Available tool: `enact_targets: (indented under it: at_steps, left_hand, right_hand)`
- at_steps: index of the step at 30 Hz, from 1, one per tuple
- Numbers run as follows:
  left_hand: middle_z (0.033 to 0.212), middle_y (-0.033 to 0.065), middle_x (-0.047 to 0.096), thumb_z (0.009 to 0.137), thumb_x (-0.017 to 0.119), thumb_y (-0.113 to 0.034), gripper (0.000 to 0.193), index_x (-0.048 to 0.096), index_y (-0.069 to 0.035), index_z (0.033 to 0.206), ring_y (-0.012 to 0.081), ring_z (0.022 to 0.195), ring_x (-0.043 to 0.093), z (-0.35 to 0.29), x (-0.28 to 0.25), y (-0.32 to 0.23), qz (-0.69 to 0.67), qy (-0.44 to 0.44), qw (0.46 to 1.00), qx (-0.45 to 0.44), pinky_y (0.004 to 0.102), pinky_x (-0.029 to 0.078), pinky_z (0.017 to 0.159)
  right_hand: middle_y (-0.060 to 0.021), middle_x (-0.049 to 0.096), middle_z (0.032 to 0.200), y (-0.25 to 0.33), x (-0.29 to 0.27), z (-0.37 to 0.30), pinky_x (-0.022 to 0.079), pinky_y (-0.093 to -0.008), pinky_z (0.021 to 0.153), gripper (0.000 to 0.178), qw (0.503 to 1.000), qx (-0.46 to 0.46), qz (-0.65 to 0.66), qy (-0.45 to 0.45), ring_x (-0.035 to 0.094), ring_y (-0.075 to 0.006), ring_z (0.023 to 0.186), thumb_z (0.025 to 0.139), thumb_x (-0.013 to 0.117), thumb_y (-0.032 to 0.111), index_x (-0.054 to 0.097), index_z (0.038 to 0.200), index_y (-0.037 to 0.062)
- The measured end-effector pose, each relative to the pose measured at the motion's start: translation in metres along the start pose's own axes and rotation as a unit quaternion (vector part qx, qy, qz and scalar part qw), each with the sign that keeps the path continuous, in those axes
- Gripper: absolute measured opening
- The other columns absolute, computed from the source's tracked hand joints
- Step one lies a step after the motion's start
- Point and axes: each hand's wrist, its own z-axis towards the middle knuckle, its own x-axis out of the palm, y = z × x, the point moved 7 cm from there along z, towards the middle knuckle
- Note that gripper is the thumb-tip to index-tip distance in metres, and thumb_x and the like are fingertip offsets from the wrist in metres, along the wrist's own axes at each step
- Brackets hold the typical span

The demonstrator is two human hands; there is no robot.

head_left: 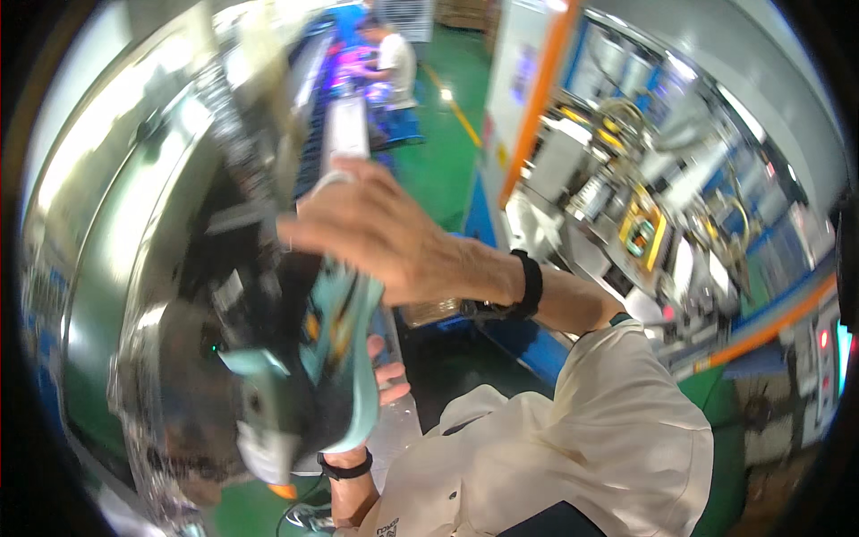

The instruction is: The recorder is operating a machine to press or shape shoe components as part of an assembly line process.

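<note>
My left hand (390, 374) is partly hidden behind a teal and black plastic-looking part (362, 394) with yellow-orange bits inside. Its fingers curl around the far side, closed on the part. Lower down, that part or a neighbour shows a white end with an orange tip; blur hides where they join. Above the teal part is my right hand (371, 228), wearing a black wrist strap, with bent fingers smeared by motion. A small white thing (335, 182) shows by its fingers; I cannot tell whether it is held.
To the left stands a large shiny, see-through covered machine (116, 277), blurred. A long narrow bench (347, 130) runs ahead, with a seated person (394, 67) working under violet light. At right, an orange-framed machine (537, 98) holds metal fixtures. The floor (452, 67) is green.
</note>
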Motion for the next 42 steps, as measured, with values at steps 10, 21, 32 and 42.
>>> enact_targets:
  at_steps: [10, 21, 32, 42]
  left_hand:
    - [0.145, 0.0251, 0.041, 0.094, 0.056, -0.044, 0.071, 0.036, 0.001, 0.145, 0.0413, 0.108, 0.055, 0.114, 0.056, 0.205, -0.112, 0.113, 0.977, -0.139, 0.054, 0.048, 0.09]
    - [0.151, 0.0216, 0.035, 0.095, 0.056, -0.028, 0.062, 0.033, -0.009, 0.15, 0.0257, 0.102, 0.053, 0.159, 0.074, 0.293, -0.064, 0.047, 0.985, -0.153, 0.0413, 0.044, 0.094]
    - [0.142, 0.0267, 0.045, 0.082, 0.073, -0.037, 0.074, 0.045, -0.005, 0.143, 0.0334, 0.113, 0.051, 0.09, 0.064, 0.263, 0.107, -0.164, 0.98, 0.026, 0.0441, 0.041, 0.096]
    - [0.138, 0.0228, 0.05, 0.093, 0.058, -0.049, 0.072, 0.037, -0.004, 0.145, 0.0296, 0.11, 0.061, 0.063, 0.002, 0.176, 0.303, -0.232, 0.915, 0.129, 0.042, 0.05, 0.098]
  right_hand:
    - [-0.0133, 0.048, 0.137, 0.0, -0.187, -0.219, 0.037, -0.0521, 0.109, 0.054, 0.917, 0.347, -0.178, 0.079, 0.046, -0.0354, 0.128, 0.075, 0.072, 0.013, 0.054, 0.126, 0.0109]
    - [-0.0162, 0.063, 0.091, -0.009, -0.254, -0.633, 0.052, -0.0445, 0.081, 0.014, 0.681, 0.69, -0.245, -0.021, 0.063, -0.0343, 0.09, 0.085, 0.063, 0.016, 0.064, 0.094, 0.0055]
    - [-0.0136, 0.057, 0.11, -0.056, -0.157, -0.692, 0.05, -0.0491, 0.086, 0.021, 0.687, 0.698, -0.168, 0.114, 0.057, -0.0362, 0.107, 0.089, 0.053, 0.017, 0.058, 0.108, 0.0113]
    - [-0.0133, 0.062, 0.117, -0.082, -0.111, -0.458, 0.053, -0.0361, 0.087, 0.061, 0.649, 0.668, 0.338, -0.136, 0.062, -0.0204, 0.1, 0.083, 0.069, 0.012, 0.046, 0.139, 0.0061]
